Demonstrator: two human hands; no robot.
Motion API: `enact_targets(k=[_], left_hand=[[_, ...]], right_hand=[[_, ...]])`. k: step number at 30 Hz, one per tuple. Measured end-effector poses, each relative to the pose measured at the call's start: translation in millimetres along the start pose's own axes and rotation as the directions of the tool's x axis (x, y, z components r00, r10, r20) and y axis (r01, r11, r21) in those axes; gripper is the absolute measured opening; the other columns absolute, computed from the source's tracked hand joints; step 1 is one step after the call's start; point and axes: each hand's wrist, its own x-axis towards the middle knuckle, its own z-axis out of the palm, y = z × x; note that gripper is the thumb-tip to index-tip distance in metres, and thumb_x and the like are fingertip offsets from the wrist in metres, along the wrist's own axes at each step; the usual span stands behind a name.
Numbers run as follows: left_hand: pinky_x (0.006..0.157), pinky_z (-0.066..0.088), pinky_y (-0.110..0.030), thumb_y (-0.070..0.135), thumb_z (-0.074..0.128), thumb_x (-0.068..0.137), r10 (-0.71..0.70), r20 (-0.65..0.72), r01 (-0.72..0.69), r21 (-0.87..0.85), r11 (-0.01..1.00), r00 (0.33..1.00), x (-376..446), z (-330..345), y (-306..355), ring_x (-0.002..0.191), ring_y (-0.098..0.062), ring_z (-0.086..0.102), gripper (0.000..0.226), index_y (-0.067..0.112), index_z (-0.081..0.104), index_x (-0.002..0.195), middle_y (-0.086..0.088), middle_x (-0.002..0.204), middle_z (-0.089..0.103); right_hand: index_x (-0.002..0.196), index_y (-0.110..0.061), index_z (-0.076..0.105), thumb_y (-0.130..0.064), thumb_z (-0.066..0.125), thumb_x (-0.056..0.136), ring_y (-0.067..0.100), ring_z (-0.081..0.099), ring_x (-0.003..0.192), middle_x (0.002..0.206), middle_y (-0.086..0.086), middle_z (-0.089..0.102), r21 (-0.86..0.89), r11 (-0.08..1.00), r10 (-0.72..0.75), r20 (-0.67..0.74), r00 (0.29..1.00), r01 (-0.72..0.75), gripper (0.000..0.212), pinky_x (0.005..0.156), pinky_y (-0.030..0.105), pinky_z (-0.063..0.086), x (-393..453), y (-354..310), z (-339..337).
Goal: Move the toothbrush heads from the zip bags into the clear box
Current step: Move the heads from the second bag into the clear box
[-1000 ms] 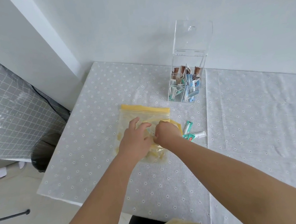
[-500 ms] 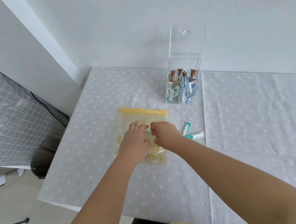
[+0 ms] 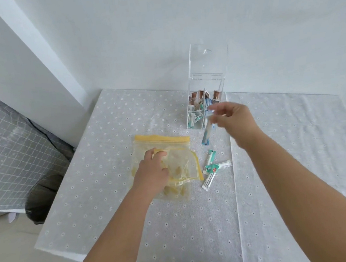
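**Op:** Entry, head view. Right hand (image 3: 235, 120) is raised in front of the clear box (image 3: 206, 104), fingers pinched on the top end of 1 wrapped toothbrush head (image 3: 207, 130), which hangs down from the pinch, lower end free and blurred. My reading: held by the tip so it can drop upright into a compartment.

**Obs:** And the left?

**Op:** Left hand (image 3: 152, 174) lies on the zip bags (image 3: 172, 162), fingers curled at the mouth of the upper bag. I cannot tell whether it grips the film or only presses on it (likely pinning the stack so it does not slide). The yellow zip strip of the lower bag faces the box.

**Obs:** Where does the rest of the stock sit?

**Op:** 3 wrapped heads (image 3: 212, 167) lie loose on the tablecloth (image 3: 109, 179) just right of the bags, between them and the seam in the cloth. More wrappers stand inside the box. Pale shapes show through the bag film; what they are I cannot tell.

**Obs:** Clearance?

**Op:** The box lid (image 3: 209, 59) stands up against the wall, so entry is from above and the front only. Cloth between bags and box is bare, a short straight path. The box sits near the far table edge; the bags are well in from the near and left edges.
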Motion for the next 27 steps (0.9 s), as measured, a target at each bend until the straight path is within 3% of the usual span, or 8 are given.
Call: enact_targets(k=[3,5,8,12,17,21,24,27], left_hand=[[0.092,0.047,-0.036,0.017,0.046,0.09,-0.002,0.006,0.002,-0.006,1.0,1.0,0,0,0,0.126,-0.022,0.041,0.054,0.034,0.038,0.141,0.006,0.155,0.019],[0.092,0.047,-0.036,0.017,0.046,0.09,-0.002,0.008,0.002,-0.012,1.0,1.0,0,1,1,0.125,-0.022,0.042,0.054,0.034,0.039,0.141,0.006,0.155,0.019],[0.089,0.047,-0.034,0.017,0.046,0.091,-0.001,0.006,0.001,-0.013,1.0,1.0,-1,2,3,0.125,-0.021,0.042,0.054,0.034,0.039,0.141,0.006,0.155,0.019],[0.085,0.041,-0.03,0.017,0.045,0.091,-0.004,0.011,0.004,-0.006,1.0,1.0,-2,2,6,0.127,-0.02,0.038,0.053,0.034,0.039,0.141,0.007,0.156,0.018],[0.087,0.041,-0.03,0.017,0.045,0.092,-0.006,0.012,0.005,0.017,1.0,1.0,-3,2,7,0.13,-0.022,0.035,0.054,0.033,0.038,0.143,0.006,0.156,0.016],[0.087,0.042,-0.029,0.016,0.045,0.09,-0.014,0.012,0.014,0.005,1.0,1.0,-3,3,5,0.127,-0.021,0.038,0.054,0.033,0.039,0.142,0.006,0.156,0.017],[0.083,0.041,-0.028,0.017,0.045,0.09,-0.016,0.016,0.016,-0.002,1.0,1.0,-3,4,4,0.125,-0.02,0.039,0.054,0.033,0.04,0.141,0.006,0.156,0.017],[0.079,0.042,-0.028,0.018,0.045,0.09,-0.009,0.015,0.009,-0.008,1.0,1.0,-2,6,5,0.124,-0.019,0.041,0.054,0.034,0.04,0.141,0.006,0.156,0.016]], right_hand=[[0.1,-0.022,0.069,0.003,0.061,0.088,0.026,0.059,0.079,0.08,0.0,0.056,0.035,0.997,-0.067,-0.189,0.98,0.075,0.029,0.082,0.042,0.054,28,-9,-21],[0.095,-0.028,0.067,0.001,0.056,0.089,0.023,0.068,0.082,0.073,-0.006,0.052,0.014,0.994,-0.097,-0.296,0.95,0.106,0.031,0.083,0.041,0.054,46,-11,-26],[0.09,-0.028,0.064,-0.003,0.053,0.088,0.021,0.071,0.085,0.067,-0.01,0.05,0.044,0.997,-0.045,-0.405,0.913,0.068,0.027,0.087,0.041,0.057,70,-9,-24],[0.093,-0.024,0.066,-0.009,0.052,0.089,0.014,0.06,0.074,0.073,-0.011,0.055,-0.021,0.999,-0.046,-0.474,0.88,0.041,0.021,0.073,0.03,0.052,84,-1,-10],[0.094,-0.023,0.067,-0.013,0.055,0.09,0.012,0.055,0.069,0.075,-0.013,0.057,-0.266,0.963,-0.144,-0.38,0.914,0.041,0.016,0.064,0.024,0.044,81,22,-1],[0.102,-0.023,0.064,-0.014,0.055,0.088,0.01,0.054,0.068,0.077,-0.01,0.059,-0.428,0.904,-0.115,-0.268,0.956,-0.012,0.019,0.057,0.022,0.04,78,38,-5],[0.094,-0.026,0.065,-0.017,0.054,0.087,0.023,0.06,0.085,0.078,-0.008,0.062,-0.556,0.831,-0.131,-0.199,0.971,-0.003,0.015,0.064,0.025,0.04,78,45,-9],[0.096,-0.022,0.068,-0.016,0.052,0.089,0.027,0.054,0.101,0.078,-0.01,0.061,-0.632,0.773,-0.208,-0.167,0.964,0.057,0.018,0.072,0.027,0.036,73,42,-8]])
